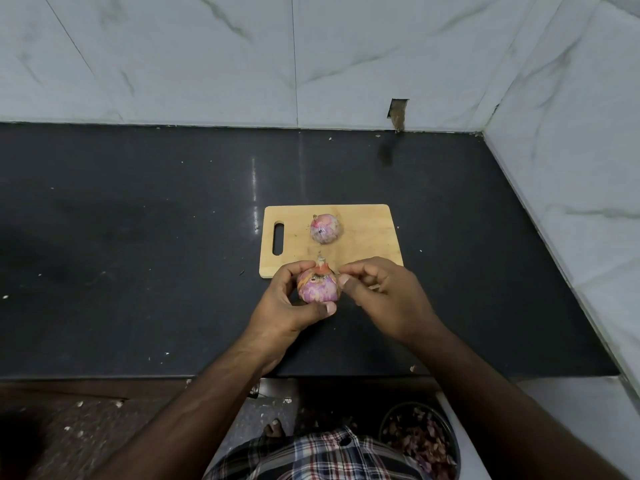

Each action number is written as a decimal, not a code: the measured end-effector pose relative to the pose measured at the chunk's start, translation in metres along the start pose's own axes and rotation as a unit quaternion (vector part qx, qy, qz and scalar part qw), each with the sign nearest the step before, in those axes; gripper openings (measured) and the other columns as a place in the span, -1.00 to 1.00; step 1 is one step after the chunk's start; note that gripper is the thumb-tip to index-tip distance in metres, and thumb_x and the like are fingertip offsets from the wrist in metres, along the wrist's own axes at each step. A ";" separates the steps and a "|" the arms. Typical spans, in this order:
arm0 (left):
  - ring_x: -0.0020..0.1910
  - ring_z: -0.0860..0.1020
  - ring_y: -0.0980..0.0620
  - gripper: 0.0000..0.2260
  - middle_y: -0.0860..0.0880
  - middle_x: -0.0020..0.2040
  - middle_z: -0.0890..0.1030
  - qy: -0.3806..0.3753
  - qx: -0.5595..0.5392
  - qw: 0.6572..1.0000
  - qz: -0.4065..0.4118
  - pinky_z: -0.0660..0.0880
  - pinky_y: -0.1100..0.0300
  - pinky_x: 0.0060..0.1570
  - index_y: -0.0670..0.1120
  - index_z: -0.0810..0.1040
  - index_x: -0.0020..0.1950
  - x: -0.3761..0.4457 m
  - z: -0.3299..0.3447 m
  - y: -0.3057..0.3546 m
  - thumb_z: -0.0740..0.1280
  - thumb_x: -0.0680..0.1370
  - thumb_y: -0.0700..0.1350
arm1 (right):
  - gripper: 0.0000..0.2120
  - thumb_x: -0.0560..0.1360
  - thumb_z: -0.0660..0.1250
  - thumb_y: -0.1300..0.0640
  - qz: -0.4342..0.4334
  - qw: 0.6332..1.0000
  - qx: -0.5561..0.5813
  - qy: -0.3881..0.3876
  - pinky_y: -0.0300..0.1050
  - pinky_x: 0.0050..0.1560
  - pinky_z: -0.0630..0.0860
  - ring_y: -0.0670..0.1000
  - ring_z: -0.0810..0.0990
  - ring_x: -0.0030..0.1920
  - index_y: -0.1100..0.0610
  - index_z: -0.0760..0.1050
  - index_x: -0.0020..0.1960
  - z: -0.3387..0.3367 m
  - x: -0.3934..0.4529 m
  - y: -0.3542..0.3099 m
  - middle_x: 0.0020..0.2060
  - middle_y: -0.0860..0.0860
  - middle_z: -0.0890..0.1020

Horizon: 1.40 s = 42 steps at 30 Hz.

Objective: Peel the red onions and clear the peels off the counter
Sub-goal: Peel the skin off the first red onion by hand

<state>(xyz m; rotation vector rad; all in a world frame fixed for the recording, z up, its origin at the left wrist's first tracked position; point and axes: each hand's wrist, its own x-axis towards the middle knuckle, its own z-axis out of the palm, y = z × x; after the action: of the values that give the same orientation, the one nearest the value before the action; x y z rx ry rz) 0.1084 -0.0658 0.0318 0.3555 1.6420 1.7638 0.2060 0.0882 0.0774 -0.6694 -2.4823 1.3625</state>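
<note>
My left hand [289, 301] grips a red onion [317, 285] just above the near edge of the wooden cutting board [367, 237], stem end pointing away from me. The onion still wears pink papery skin with an orange patch near its tip. My right hand [384, 296] is at the onion's right side, thumb and forefinger pinching at the skin near the top. A second red onion [325, 229], also in its skin, lies alone on the middle of the board.
The black stone counter [138, 254] runs to white marble walls at the back and right. Small skin flecks dot the counter. Below the counter edge, at the lower right, stands a round bin [424, 441] holding several onion peels.
</note>
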 end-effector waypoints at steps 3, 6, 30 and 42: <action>0.18 0.62 -0.04 -0.37 -0.04 0.21 0.62 0.003 0.022 1.000 0.009 0.57 0.00 0.21 0.03 0.54 0.26 -0.001 0.002 -0.001 0.63 0.23 -0.20 | -0.87 0.48 0.45 0.05 -0.025 0.999 -0.035 -0.003 -0.30 -0.10 0.54 -0.21 0.60 -0.12 0.00 0.68 0.02 0.002 -0.001 -0.003 -0.12 -0.15 0.64; 0.10 0.64 0.06 -0.36 -0.06 0.22 0.60 0.001 0.038 0.999 0.015 0.59 0.15 0.11 -0.01 0.51 0.28 -0.003 0.003 0.001 0.62 0.26 -0.27 | -0.94 0.49 0.42 0.06 -0.036 0.997 -0.071 -0.003 -0.22 -0.12 0.54 -0.17 0.58 -0.14 -0.01 0.66 -0.08 0.001 -0.001 -0.003 -0.15 -0.13 0.63; 0.10 0.63 -0.02 -0.35 0.03 0.16 0.58 0.005 0.147 0.988 0.048 0.61 0.08 0.10 0.02 0.47 0.26 -0.004 0.003 0.008 0.62 0.23 -0.15 | -0.93 0.49 0.28 0.05 -0.035 0.988 -0.133 -0.064 0.02 -0.21 0.52 -0.09 0.49 -0.24 -0.03 0.47 -0.18 0.000 0.000 -0.006 -0.27 -0.11 0.52; 0.11 0.62 -0.01 -0.38 0.08 0.15 0.57 0.020 0.161 0.985 0.053 0.60 0.05 0.12 0.08 0.48 0.23 -0.004 0.004 0.008 0.62 0.23 -0.09 | -0.81 0.45 0.44 0.18 0.008 0.999 0.012 -0.047 -0.09 -0.14 0.65 -0.15 0.64 -0.23 -0.02 0.59 0.03 -0.007 0.001 -0.001 -0.21 -0.11 0.66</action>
<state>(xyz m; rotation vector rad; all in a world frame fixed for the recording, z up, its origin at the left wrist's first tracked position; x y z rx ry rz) 0.1116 -0.0651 0.0408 0.5661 1.9734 1.5868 0.2073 0.0935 0.0821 -0.6366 -2.5336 1.4582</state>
